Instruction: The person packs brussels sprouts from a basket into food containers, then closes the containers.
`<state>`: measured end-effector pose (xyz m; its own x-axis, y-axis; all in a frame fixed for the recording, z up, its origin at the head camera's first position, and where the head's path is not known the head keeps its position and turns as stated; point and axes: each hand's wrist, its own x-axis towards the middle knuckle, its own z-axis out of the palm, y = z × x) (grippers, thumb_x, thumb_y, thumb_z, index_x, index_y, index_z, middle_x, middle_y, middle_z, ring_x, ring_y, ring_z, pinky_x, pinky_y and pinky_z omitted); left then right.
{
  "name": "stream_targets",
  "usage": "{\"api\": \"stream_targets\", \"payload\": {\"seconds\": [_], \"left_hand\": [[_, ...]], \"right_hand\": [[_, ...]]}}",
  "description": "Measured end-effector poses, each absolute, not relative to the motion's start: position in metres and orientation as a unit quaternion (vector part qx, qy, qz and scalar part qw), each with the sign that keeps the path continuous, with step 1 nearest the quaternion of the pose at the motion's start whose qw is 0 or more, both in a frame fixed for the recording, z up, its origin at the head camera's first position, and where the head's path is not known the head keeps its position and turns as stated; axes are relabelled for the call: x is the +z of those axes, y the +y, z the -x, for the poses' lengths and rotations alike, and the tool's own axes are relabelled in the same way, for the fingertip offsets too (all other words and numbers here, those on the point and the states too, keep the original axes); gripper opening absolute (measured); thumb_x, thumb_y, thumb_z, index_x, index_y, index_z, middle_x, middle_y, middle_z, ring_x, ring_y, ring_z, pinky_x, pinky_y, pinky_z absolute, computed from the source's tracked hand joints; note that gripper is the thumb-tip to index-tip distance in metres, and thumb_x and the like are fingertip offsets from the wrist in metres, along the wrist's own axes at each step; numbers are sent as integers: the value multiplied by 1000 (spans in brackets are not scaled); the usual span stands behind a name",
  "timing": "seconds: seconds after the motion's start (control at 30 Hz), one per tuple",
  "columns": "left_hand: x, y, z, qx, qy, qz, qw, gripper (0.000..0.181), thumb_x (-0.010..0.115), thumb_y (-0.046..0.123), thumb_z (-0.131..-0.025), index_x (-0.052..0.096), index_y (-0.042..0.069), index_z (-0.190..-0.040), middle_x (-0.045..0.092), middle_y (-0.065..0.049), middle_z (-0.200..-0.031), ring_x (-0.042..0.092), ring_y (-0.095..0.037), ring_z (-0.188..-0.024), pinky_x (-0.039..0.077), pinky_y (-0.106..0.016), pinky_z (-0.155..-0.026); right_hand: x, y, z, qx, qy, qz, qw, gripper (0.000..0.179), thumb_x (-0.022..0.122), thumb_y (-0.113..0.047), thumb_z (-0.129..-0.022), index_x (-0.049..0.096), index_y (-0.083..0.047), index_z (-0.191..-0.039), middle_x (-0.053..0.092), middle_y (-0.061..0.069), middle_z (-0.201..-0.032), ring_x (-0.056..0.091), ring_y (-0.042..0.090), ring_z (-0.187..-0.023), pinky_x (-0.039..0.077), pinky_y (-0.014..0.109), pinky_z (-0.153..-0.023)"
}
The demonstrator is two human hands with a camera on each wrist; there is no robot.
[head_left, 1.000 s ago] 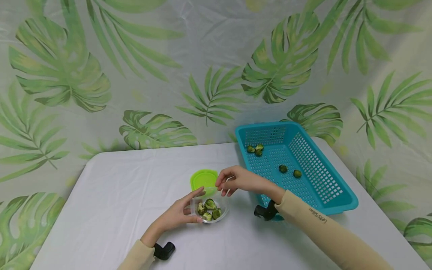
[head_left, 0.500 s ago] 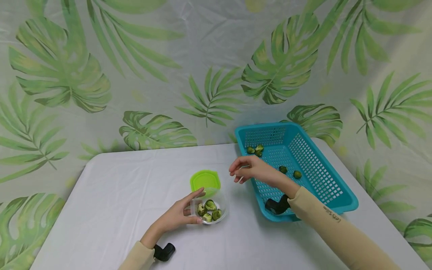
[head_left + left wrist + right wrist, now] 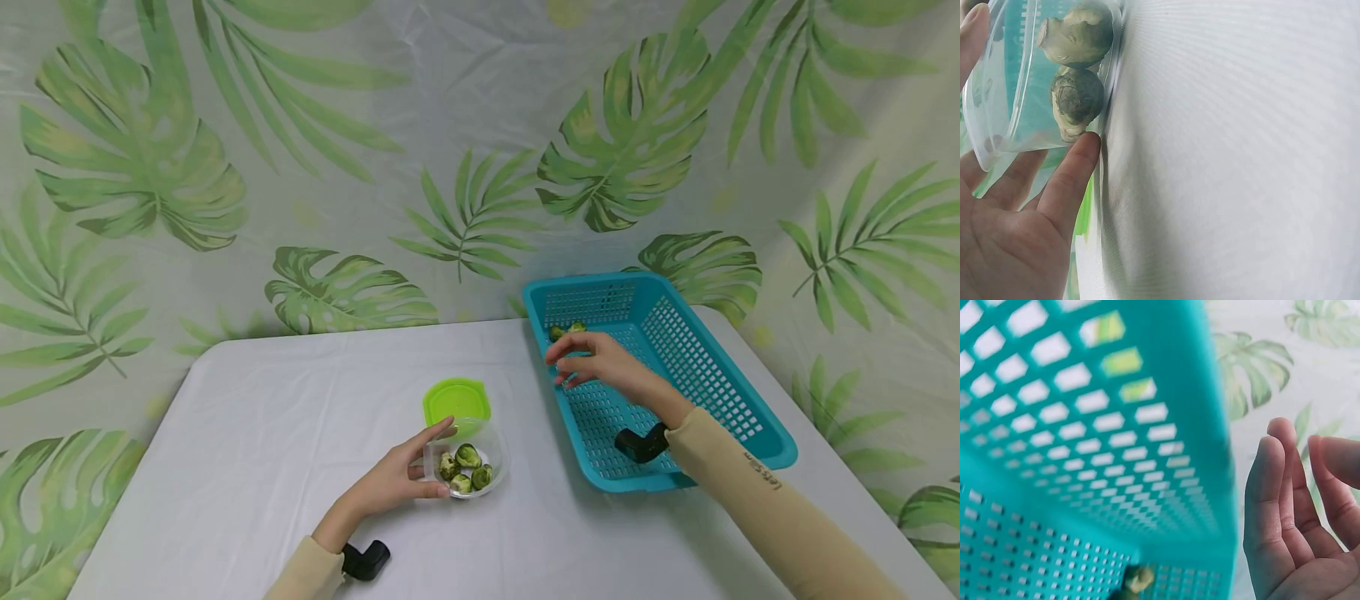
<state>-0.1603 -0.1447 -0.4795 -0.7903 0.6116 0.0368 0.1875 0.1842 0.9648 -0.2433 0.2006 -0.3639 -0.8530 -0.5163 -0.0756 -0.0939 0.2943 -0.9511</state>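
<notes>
My left hand (image 3: 390,479) holds a clear plastic container (image 3: 503,463) by its left side, thumb on the near side and fingers reaching round the far side. Several Brussels sprouts (image 3: 468,456) lie inside; two sprouts (image 3: 1079,103) show through its wall in the left wrist view. My right hand (image 3: 600,362) is over the left part of a turquoise basket (image 3: 780,450), fingers loosely bent, holding nothing. Just beyond it, Brussels sprouts (image 3: 577,327) sit in the basket's far left corner; the hand and arm hide part of the basket floor.
A bright green lid (image 3: 453,398) lies on the white tablecloth (image 3: 300,417) behind the container, which partly overlaps it in view. A leaf-patterned sheet (image 3: 480,167) hangs behind the table. The basket has raised, perforated walls.
My right hand has moved from above the container, rightward and away from me, to over the basket. My left hand and the container have stayed in place.
</notes>
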Motion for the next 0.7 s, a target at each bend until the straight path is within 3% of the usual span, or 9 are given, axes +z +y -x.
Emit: {"api": "stream_targets", "payload": {"seconds": [0.13, 0.57, 0.7], "left_hand": [[-480, -145, 160, 577, 750, -269, 182, 91, 76, 17, -84, 19, 13, -154, 30, -10, -152, 34, -32, -135, 43, -36, -100], [-480, -145, 160, 569, 757, -269, 177, 90, 76, 17, -84, 20, 13, -154, 31, -10, -152, 33, -32, -135, 42, -38, -100], [-480, -145, 160, 569, 757, -268, 179, 90, 76, 16, -84, 20, 13, -154, 31, -9, -152, 32, -32, -136, 42, -38, -100]], "right_hand": [[-367, 212, 248, -565, 784, 185, 180, 25, 56, -9, -97, 57, 8, -116, 52, 25, -121, 59, 44, -97, 55, 42, -79], [-375, 247, 260, -551, 806, 156, 149, 32, 53, -10, -99, 51, 12, -123, 52, 26, -121, 63, 30, -93, 55, 40, -79], [-378, 258, 264, -540, 817, 146, 141, 34, 51, -10, -100, 49, 12, -126, 48, 30, -126, 62, 32, -96, 55, 40, -80]]}}
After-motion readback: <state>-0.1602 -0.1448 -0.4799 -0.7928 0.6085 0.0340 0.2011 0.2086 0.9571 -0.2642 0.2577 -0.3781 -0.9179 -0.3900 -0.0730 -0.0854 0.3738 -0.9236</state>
